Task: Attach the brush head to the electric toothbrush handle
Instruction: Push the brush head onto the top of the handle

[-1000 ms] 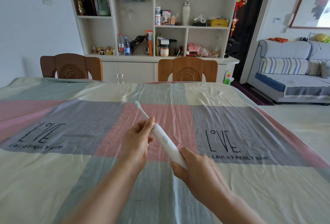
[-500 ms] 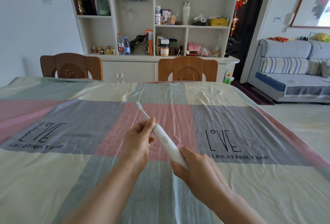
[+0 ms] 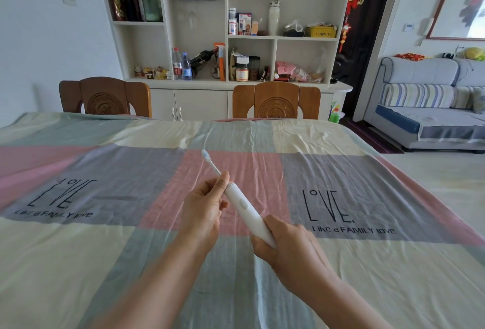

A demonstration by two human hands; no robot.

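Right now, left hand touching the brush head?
Touching. Head view shows the left hand with its fingers pinching the brush head where it meets the handle.

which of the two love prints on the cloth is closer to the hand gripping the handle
The print on the right, beside the right hand holding the handle; the other print lies far left.

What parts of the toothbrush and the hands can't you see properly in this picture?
All in the head view:
- Where the brush head meets the handle: the left hand covers the joint, so whether it is fully seated cannot be told.
- The handle's bottom end: wrapped inside the right hand.
- The bristles: too small to make out.
- Both arms: cut off by the bottom edge.
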